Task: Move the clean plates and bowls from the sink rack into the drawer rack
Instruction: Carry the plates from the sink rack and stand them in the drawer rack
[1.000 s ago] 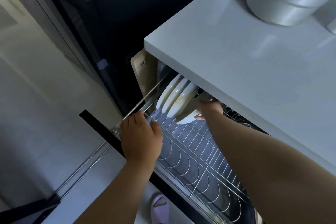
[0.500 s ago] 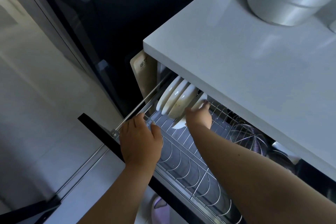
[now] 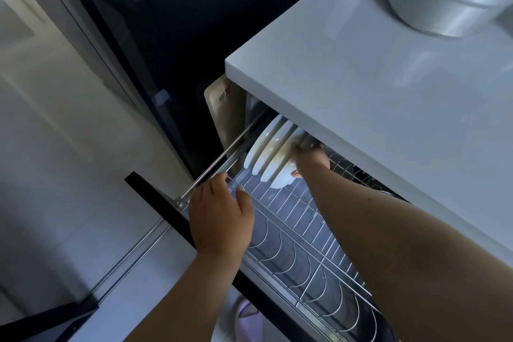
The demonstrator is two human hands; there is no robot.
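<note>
Plates (image 3: 273,153) stand upright in drawer rack (image 3: 291,219), touching right hand (image 3: 312,159)

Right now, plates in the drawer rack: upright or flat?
Upright. The plates stand on edge, side by side, at the rack's far end, leaning slightly. The right hand grips the nearest one.

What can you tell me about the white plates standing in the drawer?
The white plates stand on edge in a tight row at the far end of the wire drawer rack, partly tucked under the countertop. They look like glossy ceramic, and one shows a brownish smudge. At least three rims show; the exact count is hard to tell. The right hand holds the nearest dish in the row. The left hand rests on the rack's rail, apart from them.
</note>
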